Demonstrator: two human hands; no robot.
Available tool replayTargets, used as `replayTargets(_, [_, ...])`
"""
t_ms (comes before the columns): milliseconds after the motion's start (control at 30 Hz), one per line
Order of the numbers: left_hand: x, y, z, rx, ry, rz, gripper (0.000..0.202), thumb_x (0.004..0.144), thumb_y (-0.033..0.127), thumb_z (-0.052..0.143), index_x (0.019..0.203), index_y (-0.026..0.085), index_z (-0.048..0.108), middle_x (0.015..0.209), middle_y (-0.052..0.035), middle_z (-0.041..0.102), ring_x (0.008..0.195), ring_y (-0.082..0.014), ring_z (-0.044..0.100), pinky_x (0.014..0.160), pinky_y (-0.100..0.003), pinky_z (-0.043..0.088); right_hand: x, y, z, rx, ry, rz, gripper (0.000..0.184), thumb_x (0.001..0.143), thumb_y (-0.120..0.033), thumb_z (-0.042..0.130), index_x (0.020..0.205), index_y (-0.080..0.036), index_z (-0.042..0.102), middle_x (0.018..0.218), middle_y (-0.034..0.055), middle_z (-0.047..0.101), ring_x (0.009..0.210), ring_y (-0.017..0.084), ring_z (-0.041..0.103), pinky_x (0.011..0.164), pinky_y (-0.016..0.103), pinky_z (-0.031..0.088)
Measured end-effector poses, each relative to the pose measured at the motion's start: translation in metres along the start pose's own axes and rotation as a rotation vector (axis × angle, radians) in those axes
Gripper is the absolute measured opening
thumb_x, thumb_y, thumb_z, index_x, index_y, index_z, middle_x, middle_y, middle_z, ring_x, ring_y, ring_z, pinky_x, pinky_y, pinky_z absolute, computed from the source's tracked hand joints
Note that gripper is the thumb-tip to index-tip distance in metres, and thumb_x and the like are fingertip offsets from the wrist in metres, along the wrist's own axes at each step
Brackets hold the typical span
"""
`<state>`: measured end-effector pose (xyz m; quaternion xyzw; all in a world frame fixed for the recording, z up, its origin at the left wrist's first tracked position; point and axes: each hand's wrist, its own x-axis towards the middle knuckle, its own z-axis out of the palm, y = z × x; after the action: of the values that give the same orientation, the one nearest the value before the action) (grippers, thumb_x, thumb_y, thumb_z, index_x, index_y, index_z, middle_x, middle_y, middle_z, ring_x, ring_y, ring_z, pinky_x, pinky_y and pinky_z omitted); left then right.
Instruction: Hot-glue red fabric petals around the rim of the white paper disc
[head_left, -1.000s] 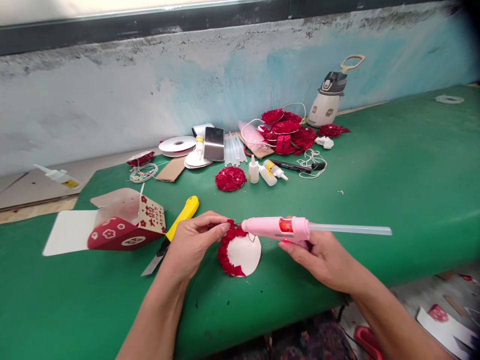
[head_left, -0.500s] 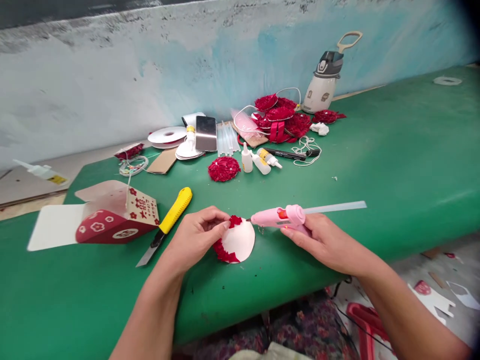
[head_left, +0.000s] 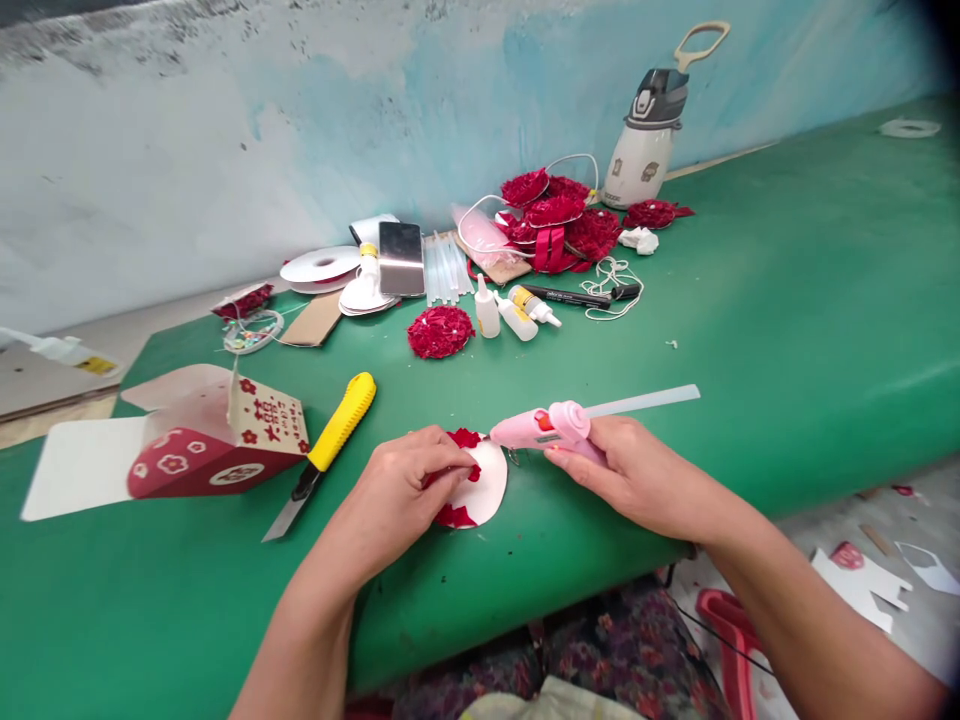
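Observation:
A round white disc (head_left: 489, 495) lies on the green table, its left rim trimmed with crumpled red ribbon (head_left: 456, 517). My left hand (head_left: 409, 475) is over the disc's left side, thumb and forefinger pinched on a small red ribbon piece (head_left: 475, 473). In my right hand (head_left: 637, 472) is a pink hot glue gun (head_left: 536, 430), held by its handle. Its nozzle is at the disc's upper edge, close to the red trim. A clear glue stick (head_left: 645, 400) sticks out of the back of the gun.
Left of my hands lie a yellow utility knife (head_left: 341, 425) with its blade out and a printed paper box (head_left: 214, 450). Behind are a finished-looking red rosette (head_left: 441, 332), small glue bottles (head_left: 516, 316), a phone (head_left: 401, 260), piled red rosettes (head_left: 559, 220) and a drinking bottle (head_left: 646, 140).
My left hand has shifted inward over the disc, and a red ribbon piece now shows at its fingertips. The glue gun has moved slightly left with the view, its nozzle still by the upper edge.

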<state>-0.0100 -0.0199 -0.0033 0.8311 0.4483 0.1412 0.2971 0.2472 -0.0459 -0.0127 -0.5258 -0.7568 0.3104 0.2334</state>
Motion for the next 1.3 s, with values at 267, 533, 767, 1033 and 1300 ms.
replayTargets(267, [0.003,-0.005,0.011,0.088,0.103,0.029,0.021,0.088,0.021,0.055,0.092,0.022,0.075,0.086,-0.0039,0.071,0.079,-0.0157,0.064,0.071,-0.025,0.048,0.001,0.002,0.004,0.010,0.032,-0.032,0.030,0.094,-0.036,0.050,0.068,-0.020,0.047,0.061,-0.0016,0.052,0.054,0.013,0.047,0.049,0.025,0.028])
replayTargets(533, [0.003,0.000,0.012,0.091,0.135,-0.024,0.021,0.085,0.019,0.055,0.090,0.022,0.075,0.088,-0.0044,0.071,0.080,-0.0176,0.064,0.073,-0.027,0.048,0.001,0.007,0.007,0.041,0.074,-0.048,0.028,0.092,-0.034,0.052,0.068,-0.019,0.051,0.060,-0.0018,0.052,0.054,0.013,0.046,0.050,0.025,0.029])
replayTargets(767, [0.004,0.001,0.013,0.114,0.139,-0.017,0.021,0.087,0.021,0.053,0.091,0.022,0.074,0.090,-0.0049,0.069,0.082,-0.0179,0.063,0.075,-0.028,0.046,0.002,0.006,0.006,0.067,0.072,-0.090,0.030,0.091,-0.032,0.053,0.065,-0.019,0.047,0.060,-0.0027,0.051,0.053,0.011,0.044,0.051,0.024,0.028])
replayTargets(1033, [0.004,-0.004,0.014,0.155,0.128,0.034,0.022,0.088,0.021,0.054,0.092,0.023,0.075,0.089,-0.0041,0.067,0.079,-0.0160,0.062,0.075,-0.027,0.046,0.003,0.005,0.007,0.089,0.041,-0.088,0.034,0.091,-0.033,0.053,0.063,-0.019,0.042,0.059,-0.0038,0.047,0.053,0.010,0.041,0.050,0.024,0.025])
replayTargets(1300, [0.004,-0.005,0.018,0.236,0.146,0.059,0.021,0.088,0.023,0.055,0.089,0.022,0.076,0.085,-0.0043,0.069,0.078,-0.0166,0.062,0.075,-0.029,0.044,0.003,0.004,0.007,0.087,0.043,-0.068,0.034,0.091,-0.033,0.053,0.062,-0.019,0.041,0.059,-0.0035,0.047,0.054,0.010,0.041,0.051,0.024,0.024])
